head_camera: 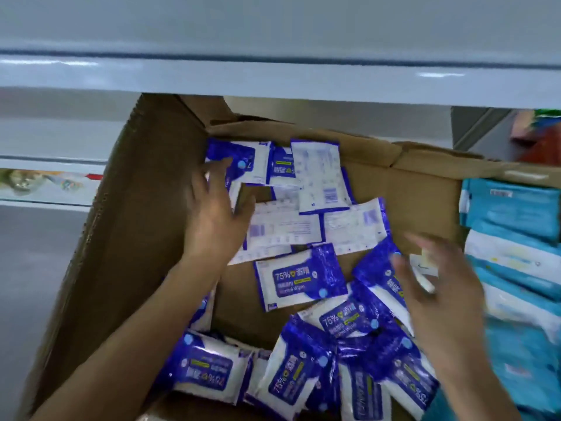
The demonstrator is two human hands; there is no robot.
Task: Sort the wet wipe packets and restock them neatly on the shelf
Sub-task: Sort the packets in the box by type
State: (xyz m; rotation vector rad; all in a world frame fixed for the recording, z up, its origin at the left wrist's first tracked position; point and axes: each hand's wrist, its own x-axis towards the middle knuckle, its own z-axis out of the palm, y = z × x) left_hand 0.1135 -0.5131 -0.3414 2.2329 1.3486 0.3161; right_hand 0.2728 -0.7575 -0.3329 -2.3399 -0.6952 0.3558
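Several blue-and-white wet wipe packets (300, 276) lie loose in an open cardboard box (130, 226), some face up, some showing white backs (321, 177). My left hand (215, 214) reaches into the box's far left part, fingers spread, fingertips touching a packet (239, 161) near the back corner. My right hand (437, 287) hovers blurred over the packets at the right, fingers spread and holding nothing I can make out.
A white shelf edge (273, 80) overhangs the box's far side. Light-blue and white wipe packs (513, 238) are stacked beyond the box's right wall. A lower shelf (45, 165) and grey floor lie to the left.
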